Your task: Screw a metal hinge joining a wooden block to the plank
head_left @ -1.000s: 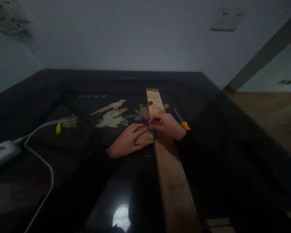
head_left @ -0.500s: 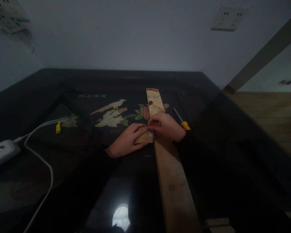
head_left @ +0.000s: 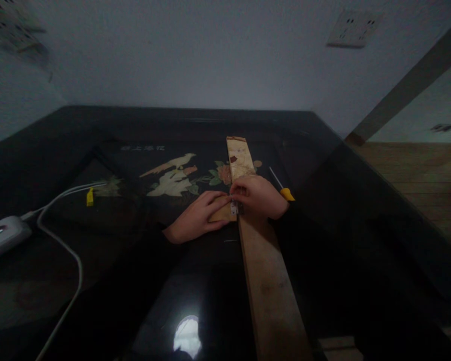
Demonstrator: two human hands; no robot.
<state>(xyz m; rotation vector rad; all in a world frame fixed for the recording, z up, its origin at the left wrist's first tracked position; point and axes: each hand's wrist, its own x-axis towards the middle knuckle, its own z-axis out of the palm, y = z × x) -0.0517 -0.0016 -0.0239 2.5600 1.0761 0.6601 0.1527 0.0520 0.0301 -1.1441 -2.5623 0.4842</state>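
A long wooden board (head_left: 268, 281) lies lengthwise on the dark table, and a short wooden block (head_left: 221, 215) sits against its left side. Across the seam between them is a small metal hinge (head_left: 233, 207), partly covered by fingers. My left hand (head_left: 199, 215) grips the short block, thumb on the near side and fingertips reaching the hinge. My right hand (head_left: 259, 195) rests on the board, its thumb and forefinger pinched together at the hinge's far end; whatever is between them is too small to make out. A screwdriver (head_left: 286, 194) with a yellow handle lies right of my right hand.
To the left, a white power strip (head_left: 7, 235) and a white cable (head_left: 78, 265) with a yellow tag (head_left: 90, 197) lie on the glossy tabletop (head_left: 165, 125). A wall with a socket (head_left: 355, 29) stands behind the table.
Almost nothing differs. The right hand's pinched fingertips have shifted very slightly at the hinge; the left hand, block and board stay in place.
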